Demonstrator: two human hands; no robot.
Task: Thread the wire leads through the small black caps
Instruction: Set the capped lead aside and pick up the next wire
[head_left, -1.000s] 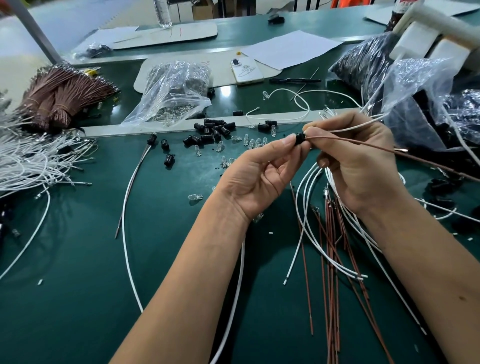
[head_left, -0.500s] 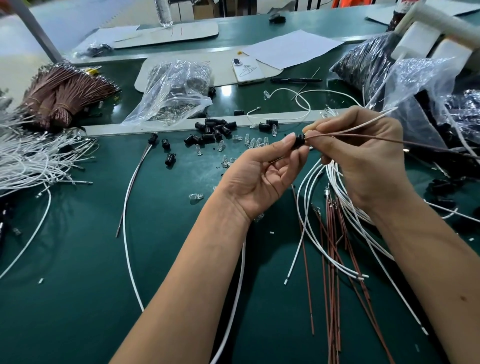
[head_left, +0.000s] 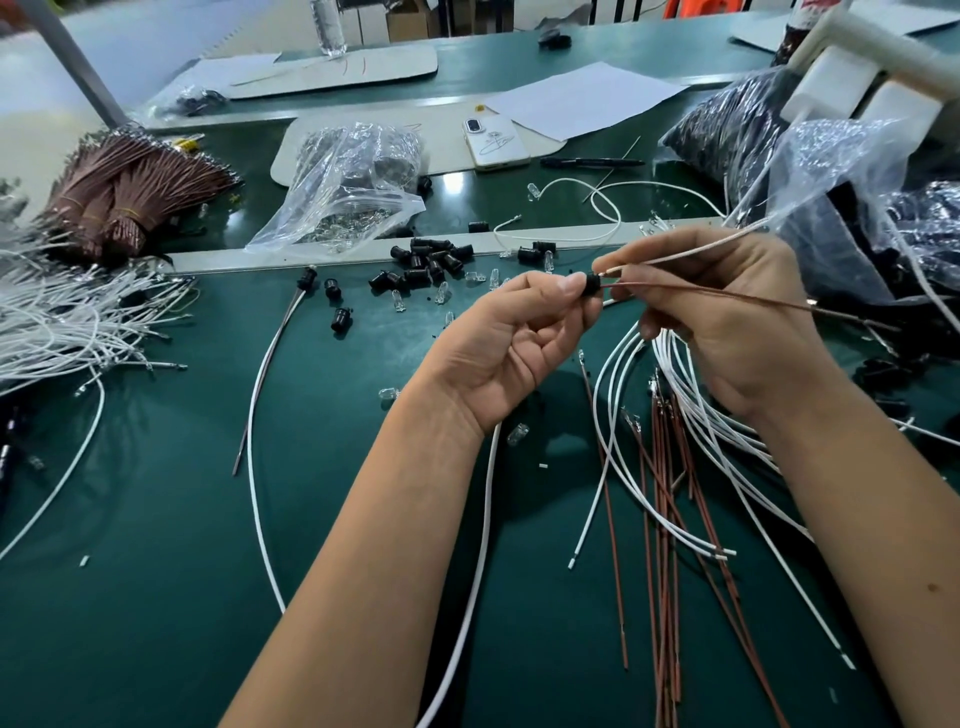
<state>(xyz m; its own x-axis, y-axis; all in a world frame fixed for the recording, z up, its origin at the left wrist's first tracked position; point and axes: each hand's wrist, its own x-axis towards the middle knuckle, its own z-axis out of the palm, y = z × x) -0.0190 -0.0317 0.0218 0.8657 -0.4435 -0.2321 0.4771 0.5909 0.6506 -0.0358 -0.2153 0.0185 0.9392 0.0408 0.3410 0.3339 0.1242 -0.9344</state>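
Pinching a black cap (head_left: 591, 285) at frame centre, the left hand (head_left: 511, 353) held it above the bench (head_left: 156, 571); the right hand (head_left: 727, 332) gripped brown wire (head_left: 727, 296) and white wire (head_left: 691, 249) entering it.

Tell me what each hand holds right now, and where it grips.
Left hand pinches the black cap by its sides. Right hand holds the brown wire and white wire near the cap.

Green work table (head_left: 156, 597): loose black caps (head_left: 428, 262) at 12 o'clock. White wires (head_left: 57, 327) heaped at 9 o'clock; brown wire bundles (head_left: 130, 202) at 10 o'clock. Mixed brown and white leads (head_left: 670, 493) at 4 o'clock.
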